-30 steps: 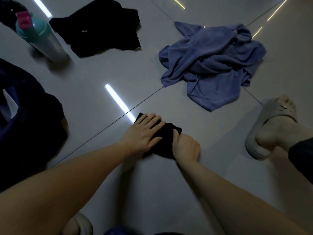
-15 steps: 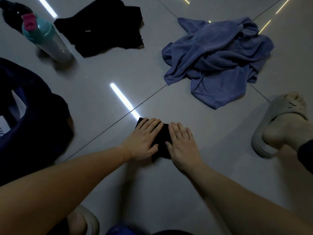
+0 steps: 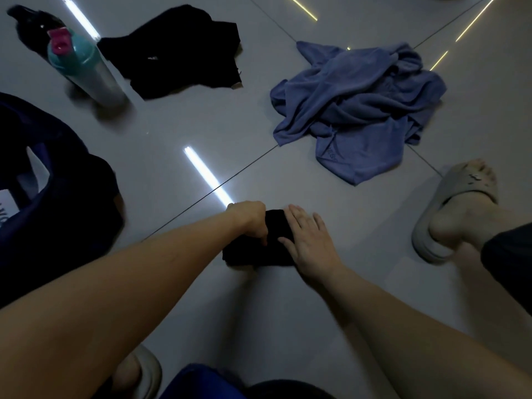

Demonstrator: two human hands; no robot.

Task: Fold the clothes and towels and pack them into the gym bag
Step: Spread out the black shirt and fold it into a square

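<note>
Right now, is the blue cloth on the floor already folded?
No, the blue cloth lies crumpled in a loose heap on the floor.

Small folded black cloth [image 3: 253, 254] at centre, crumpled blue towel [image 3: 359, 110] and black garment [image 3: 178, 53] beyond, dark gym bag [image 3: 57, 203] left.

Dim room with a glossy tiled floor [image 3: 172, 133]

Large tiles, perhaps pale grey though the low light makes colour uncertain, meet at thin dark grout lines [image 3: 253, 163] running diagonally. A bright white strip reflection [image 3: 207, 175] and thinner yellowish streaks [image 3: 302, 8] gleam on the sheen.
</note>
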